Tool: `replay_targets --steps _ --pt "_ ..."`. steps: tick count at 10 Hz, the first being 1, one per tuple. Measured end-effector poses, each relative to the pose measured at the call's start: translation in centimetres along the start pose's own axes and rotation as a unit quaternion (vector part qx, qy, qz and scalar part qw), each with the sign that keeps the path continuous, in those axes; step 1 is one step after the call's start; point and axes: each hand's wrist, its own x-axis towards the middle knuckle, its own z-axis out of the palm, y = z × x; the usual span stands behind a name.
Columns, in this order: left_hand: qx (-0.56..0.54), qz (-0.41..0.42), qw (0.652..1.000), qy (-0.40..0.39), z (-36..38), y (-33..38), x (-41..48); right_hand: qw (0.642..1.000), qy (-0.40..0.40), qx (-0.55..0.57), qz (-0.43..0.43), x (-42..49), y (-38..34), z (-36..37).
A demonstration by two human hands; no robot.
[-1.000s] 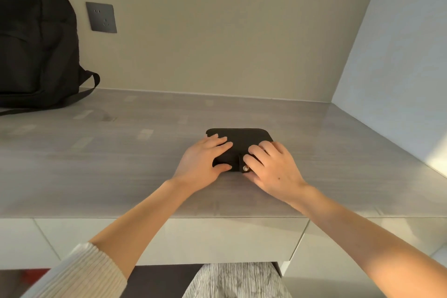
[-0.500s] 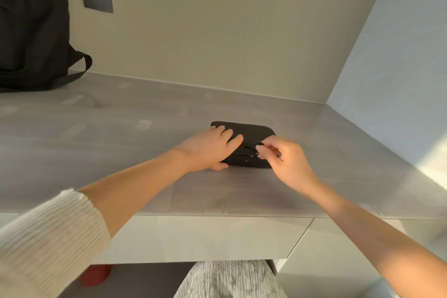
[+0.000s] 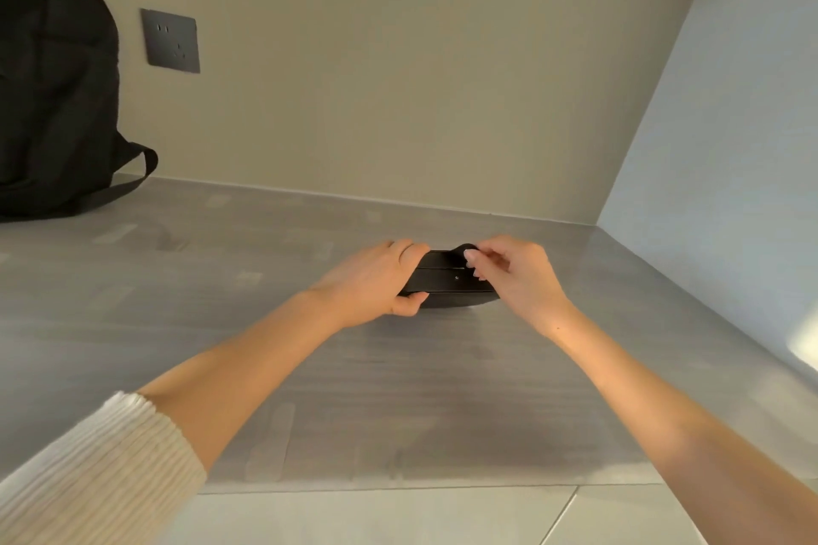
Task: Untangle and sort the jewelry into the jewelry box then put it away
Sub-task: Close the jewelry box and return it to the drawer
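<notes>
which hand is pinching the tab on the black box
The right hand: it pinches the tab raised at the jewelry box top edge, while the left hand only grips the box's left end.

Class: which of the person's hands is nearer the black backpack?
Left. The left hand grips the jewelry box at its left end, toward the backpack; the right hand pinches the clasp tab, farther right.
</notes>
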Motion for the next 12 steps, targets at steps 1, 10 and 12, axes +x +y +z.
replay_targets --steps 1,10,12 --pt "-0.027 -0.016 0.999 -0.006 -0.2 -0.5 0.5 0.998 -0.02 -0.044 -0.034 0.7 0.4 -0.2" --pt "0.064 0.049 0.997 0.0 -0.1 0.0 -0.1 0.956 0.034 -0.151 -0.247 -0.9 3.6 1.6" --pt "0.015 0.049 0.999 -0.013 0.9 0.8 -0.7 0.988 0.149 -0.008 0.024 -2.0 2.6 0.5"
